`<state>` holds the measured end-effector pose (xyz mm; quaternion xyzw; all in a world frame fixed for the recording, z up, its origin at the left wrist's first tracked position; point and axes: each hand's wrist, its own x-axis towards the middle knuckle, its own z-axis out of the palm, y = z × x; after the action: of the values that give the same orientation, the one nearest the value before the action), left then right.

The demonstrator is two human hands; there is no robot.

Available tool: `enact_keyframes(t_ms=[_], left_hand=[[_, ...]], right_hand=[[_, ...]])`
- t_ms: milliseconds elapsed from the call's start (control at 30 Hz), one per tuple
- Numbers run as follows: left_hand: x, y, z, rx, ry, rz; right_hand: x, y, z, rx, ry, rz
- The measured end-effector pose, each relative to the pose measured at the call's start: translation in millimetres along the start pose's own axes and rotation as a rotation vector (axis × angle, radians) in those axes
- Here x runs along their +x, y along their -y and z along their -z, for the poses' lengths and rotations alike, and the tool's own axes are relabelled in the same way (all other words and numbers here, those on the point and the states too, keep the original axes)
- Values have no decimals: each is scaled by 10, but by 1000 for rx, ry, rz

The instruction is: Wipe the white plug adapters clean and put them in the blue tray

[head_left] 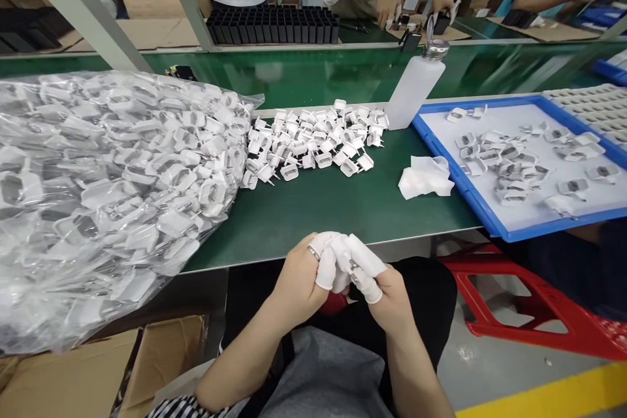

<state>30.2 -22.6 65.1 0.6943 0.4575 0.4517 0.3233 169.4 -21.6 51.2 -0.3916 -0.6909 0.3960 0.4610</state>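
My left hand (304,277) and my right hand (389,290) meet over my lap, just off the table's front edge. White finger cots cover several fingertips on both. The fingers are closed together around a small white plug housing (353,266); a bit of metal shows on it, and the fingers hide most of the rest. Beyond the hands, a loose pile of white plug housings (318,137) with pins lies on the green table (313,215). To the right of the pile is a crumpled white cloth or wipe (425,177).
A large clear bag (112,189) full of plug housings covers the left side. At right, a blue-rimmed tray (482,212) holds more housings. A white pump bottle (416,88) stands behind the cloth. A red stool (533,313) is at lower right. Co-workers are across the table.
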Motion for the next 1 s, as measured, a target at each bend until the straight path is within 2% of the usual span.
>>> enact_keyframes(t_ms=[67, 167, 233, 300, 367, 433, 500, 567, 733, 867, 1000], left_hand=[[21, 6, 51, 42, 86, -6], [26, 40, 79, 20, 253, 22], [14, 72, 68, -118, 343, 74], [-2, 98, 46, -312, 381, 149], [-11, 110, 25, -471, 366, 202], [-9, 110, 8, -583, 339, 203], [-2, 104, -5, -658, 328, 188], [4, 98, -14, -697, 319, 215], [1, 89, -20, -742, 234, 293], [-31, 112, -43, -770, 115, 338], [-76, 116, -90, -637, 44, 335]], right_hand=[[22, -1, 38, 77, 106, -50], [65, 24, 90, 88, 171, -76], [91, 43, 134, 107, 245, -116], [105, 44, 177, 217, 310, -198], [107, 24, 204, 375, 238, -288], [105, -5, 208, 483, 34, -337], [105, -28, 192, 504, -164, -338], [98, -34, 170, 471, -272, -322], [-68, 4, 135, 329, -313, -238], [-270, 69, 80, 80, -384, -98], [-284, 167, -83, -168, -217, 173]])
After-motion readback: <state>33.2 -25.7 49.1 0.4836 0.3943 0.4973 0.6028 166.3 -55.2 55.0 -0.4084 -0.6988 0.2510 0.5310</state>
